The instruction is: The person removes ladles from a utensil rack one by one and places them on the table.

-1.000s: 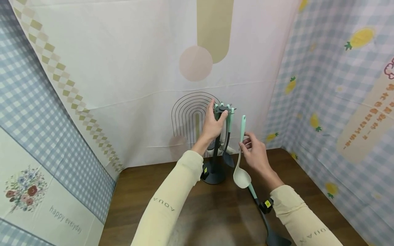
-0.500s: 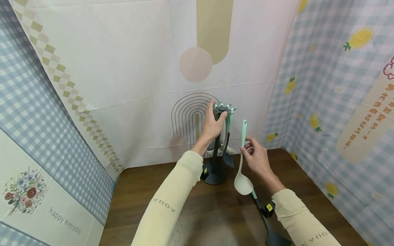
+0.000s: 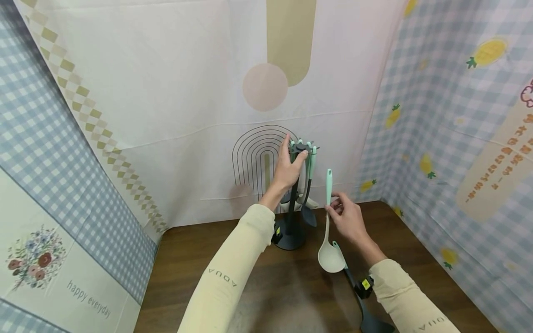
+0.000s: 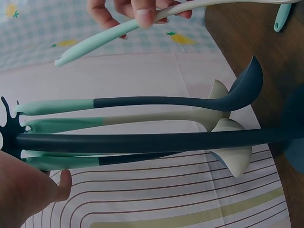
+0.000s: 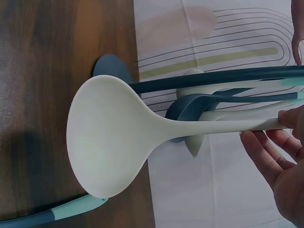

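Observation:
My right hand (image 3: 347, 217) pinches a cream ladle (image 3: 331, 258) just below its mint handle. The ladle is upright, bowl down, to the right of a dark utensil stand (image 3: 290, 236). In the right wrist view the ladle's bowl (image 5: 107, 135) faces the camera, and the fingers grip the upper shaft. My left hand (image 3: 287, 170) holds the hooked top of the stand between thumb and fingers. Several mint-handled utensils hang from it, among them a dark ladle (image 4: 244, 88) and cream-headed ones partly hidden behind the pole (image 4: 142, 142).
A dark utensil (image 3: 368, 319) with a mint handle lies on the brown wooden table (image 3: 200, 277), partly behind the right forearm. A white printed cloth (image 3: 187, 115) hangs behind the stand, and a blue checked cloth (image 3: 441, 138) hangs at the right.
My right hand has lowered the ladle, so its bowl sits nearer the table and overlaps the lying utensil's handle lower down. My left hand and the stand have stayed in place.

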Demonstrator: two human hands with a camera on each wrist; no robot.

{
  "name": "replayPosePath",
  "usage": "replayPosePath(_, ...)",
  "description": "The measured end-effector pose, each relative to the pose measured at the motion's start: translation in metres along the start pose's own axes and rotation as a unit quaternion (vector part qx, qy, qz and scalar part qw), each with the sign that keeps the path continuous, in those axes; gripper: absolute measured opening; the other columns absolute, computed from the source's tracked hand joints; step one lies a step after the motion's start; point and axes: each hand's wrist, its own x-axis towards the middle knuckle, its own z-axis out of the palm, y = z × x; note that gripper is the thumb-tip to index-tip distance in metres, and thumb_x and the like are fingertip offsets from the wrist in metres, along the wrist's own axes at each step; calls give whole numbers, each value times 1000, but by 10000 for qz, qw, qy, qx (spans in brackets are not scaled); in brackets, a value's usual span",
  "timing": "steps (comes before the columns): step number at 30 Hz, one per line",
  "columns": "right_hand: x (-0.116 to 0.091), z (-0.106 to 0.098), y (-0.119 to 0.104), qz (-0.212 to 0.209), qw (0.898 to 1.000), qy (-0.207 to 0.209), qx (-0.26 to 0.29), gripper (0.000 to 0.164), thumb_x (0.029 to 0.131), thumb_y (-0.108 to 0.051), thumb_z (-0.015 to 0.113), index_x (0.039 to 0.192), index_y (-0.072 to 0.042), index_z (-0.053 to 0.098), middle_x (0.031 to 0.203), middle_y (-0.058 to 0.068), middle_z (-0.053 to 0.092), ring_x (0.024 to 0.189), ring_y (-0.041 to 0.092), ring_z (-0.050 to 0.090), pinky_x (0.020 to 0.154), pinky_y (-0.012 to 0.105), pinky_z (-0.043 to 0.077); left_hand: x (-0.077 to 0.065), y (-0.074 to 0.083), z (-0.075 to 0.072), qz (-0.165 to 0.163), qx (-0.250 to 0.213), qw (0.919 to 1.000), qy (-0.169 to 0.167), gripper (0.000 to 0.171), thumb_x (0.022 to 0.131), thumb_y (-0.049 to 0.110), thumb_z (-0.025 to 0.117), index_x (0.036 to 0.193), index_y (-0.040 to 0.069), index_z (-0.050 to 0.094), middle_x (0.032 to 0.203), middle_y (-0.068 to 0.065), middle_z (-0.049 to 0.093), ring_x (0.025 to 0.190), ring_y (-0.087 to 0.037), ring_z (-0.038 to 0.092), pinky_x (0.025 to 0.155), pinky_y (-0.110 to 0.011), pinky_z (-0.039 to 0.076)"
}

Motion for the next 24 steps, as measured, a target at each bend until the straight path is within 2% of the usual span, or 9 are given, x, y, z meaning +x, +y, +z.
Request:
replayPosePath(8,-9,5,4,-68,9998,-194,-38,34,101,-7,73,132,-3,61,92,12,71,69,18,68,56,28,56,-1,-1,2,-5,36,10000,15,81,107,45,54,173,23,13,178,0,12,162,-26,17,125,-57,25)
replayPosePath(16,-17,8,11,49,9996,-265,-31,34,100,-7,74,131,-3,62,89,10,71,65,15,66,55,29,56,-2,-1,1,-31,17,10000,15,81,107,46,54,173,24,12,178,0,13,161,-28,19,125,-57,26)
replayPosePath(24,-26,12,22,390,9982,-455,41,33,101,-8,74,131,-6,62,90,8,69,65,17,66,54,30,57,-2,1,1,-58,-79,10000,-7,82,107,46,55,173,25,12,178,-1,12,162,-29,18,125,-59,25)
